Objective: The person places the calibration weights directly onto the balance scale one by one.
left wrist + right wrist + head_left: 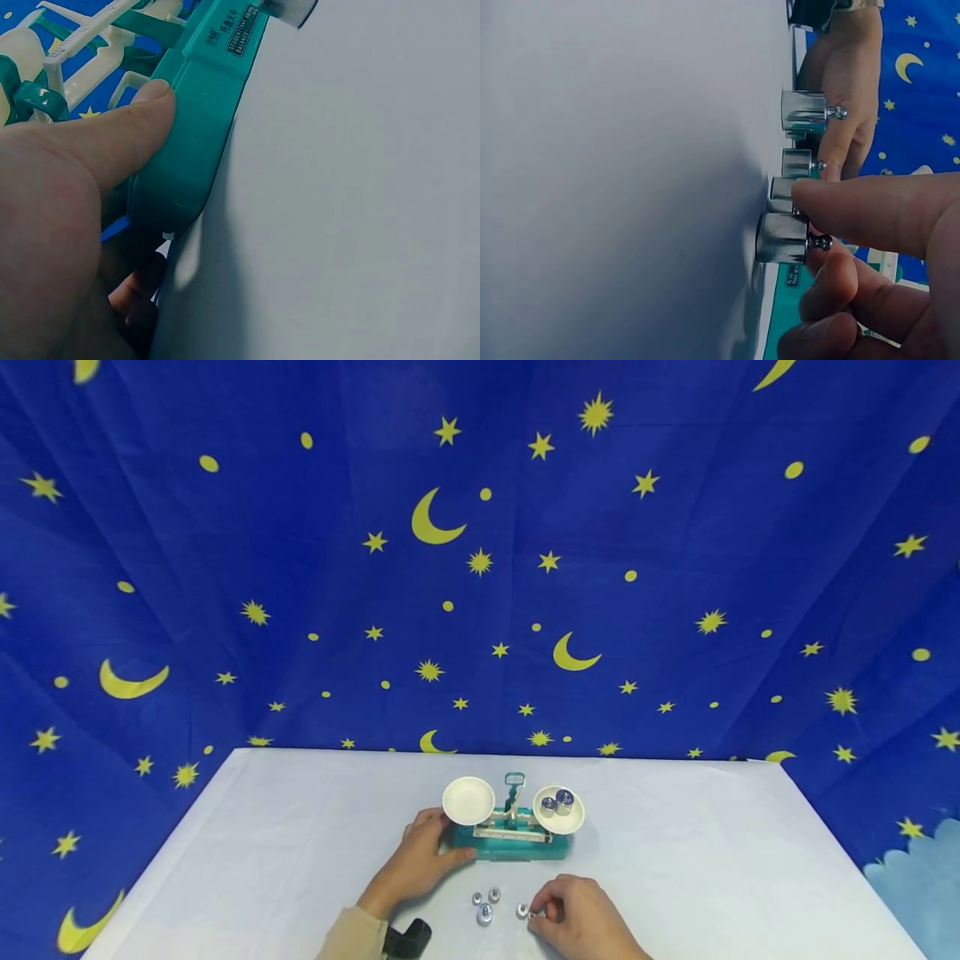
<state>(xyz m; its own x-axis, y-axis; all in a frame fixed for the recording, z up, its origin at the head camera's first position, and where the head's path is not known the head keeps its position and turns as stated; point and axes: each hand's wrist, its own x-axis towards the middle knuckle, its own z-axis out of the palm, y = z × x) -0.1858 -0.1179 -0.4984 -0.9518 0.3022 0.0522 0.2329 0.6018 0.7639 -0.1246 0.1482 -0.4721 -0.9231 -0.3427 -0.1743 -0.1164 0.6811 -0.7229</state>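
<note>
A teal balance scale [513,846] stands on the white table with two white pans. My left hand [422,858] grips the left end of its base; in the left wrist view the thumb [146,131] lies on the teal base [180,165]. Two metal weights [564,802] sit in the right pan [572,825], while the left pan [468,800] holds nothing. In front of the scale my right hand [581,914] pinches a small knobbed metal weight [781,238] between thumb and forefinger. Another weight [522,911] stands just left of those fingertips.
Several loose weights [485,914] stand in a small cluster left of the right hand. Behind the white table [697,843] hangs a blue cloth [480,602] with yellow moons and stars. A black device [408,939] sits by the left wrist.
</note>
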